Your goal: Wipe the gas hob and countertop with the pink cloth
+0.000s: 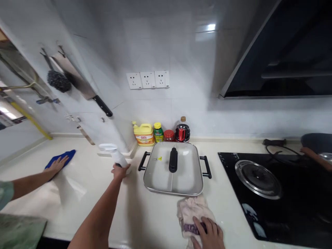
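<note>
My left hand (120, 170) is closed around the lower part of a white spray bottle (113, 154), which leans to the left on the counter. Low in the view, my right hand (209, 232) grips a crumpled pale cloth (193, 209) with a purple patch, its fingers bent over the fabric. The cloth lies on the counter just in front of a square pan (158, 176) with a glass lid. That lid has a black handle (173, 160), and black side handles stick out left and right of the pan.
At left, another person's hand (58, 165) presses a blue cloth (68, 156) on the counter. A detergent jug (144, 135) and several bottles stand behind the pan. To the right is a black cooktop (233, 183) under a range hood (285, 83). A cleaver (77, 77) hangs on the wall.
</note>
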Demonstrator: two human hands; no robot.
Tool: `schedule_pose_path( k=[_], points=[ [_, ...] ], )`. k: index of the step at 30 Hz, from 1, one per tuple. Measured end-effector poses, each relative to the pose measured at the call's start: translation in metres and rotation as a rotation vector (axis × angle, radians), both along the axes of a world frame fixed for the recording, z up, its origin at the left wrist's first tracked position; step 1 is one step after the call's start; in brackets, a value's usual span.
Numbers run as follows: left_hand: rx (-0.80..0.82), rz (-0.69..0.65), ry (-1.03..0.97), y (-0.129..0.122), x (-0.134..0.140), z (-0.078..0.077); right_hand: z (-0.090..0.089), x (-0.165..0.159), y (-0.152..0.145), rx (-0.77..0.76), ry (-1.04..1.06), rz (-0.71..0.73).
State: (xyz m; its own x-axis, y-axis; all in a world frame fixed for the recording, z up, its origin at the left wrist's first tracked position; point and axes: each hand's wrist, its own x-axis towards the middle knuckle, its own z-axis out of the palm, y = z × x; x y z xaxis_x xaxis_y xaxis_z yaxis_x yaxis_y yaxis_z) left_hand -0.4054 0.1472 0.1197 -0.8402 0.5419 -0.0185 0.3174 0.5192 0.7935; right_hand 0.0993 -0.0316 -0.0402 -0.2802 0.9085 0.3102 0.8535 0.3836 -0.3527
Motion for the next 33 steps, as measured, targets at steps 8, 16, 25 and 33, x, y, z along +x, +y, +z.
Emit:
schedule_pose_path(
  k=[8,16,25,33],
  points=[
    [0.015,0.064,-0.207,0.039,-0.004,0.008,0.014,-0.003,0.003,-0.036,-0.085,0.037],
    [0.044,-0.175,-0.189,-0.055,0.068,-0.021,0.051,-0.019,-0.002,-0.122,0.115,-0.007],
    [0.093,-0.878,-0.024,-0.182,0.254,-0.091,0.072,0.011,0.038,-0.27,0.233,0.268],
    [0.084,-1.047,0.046,-0.135,0.358,-0.057,0.123,0.081,0.081,-0.774,0.989,0.178]
  ],
)
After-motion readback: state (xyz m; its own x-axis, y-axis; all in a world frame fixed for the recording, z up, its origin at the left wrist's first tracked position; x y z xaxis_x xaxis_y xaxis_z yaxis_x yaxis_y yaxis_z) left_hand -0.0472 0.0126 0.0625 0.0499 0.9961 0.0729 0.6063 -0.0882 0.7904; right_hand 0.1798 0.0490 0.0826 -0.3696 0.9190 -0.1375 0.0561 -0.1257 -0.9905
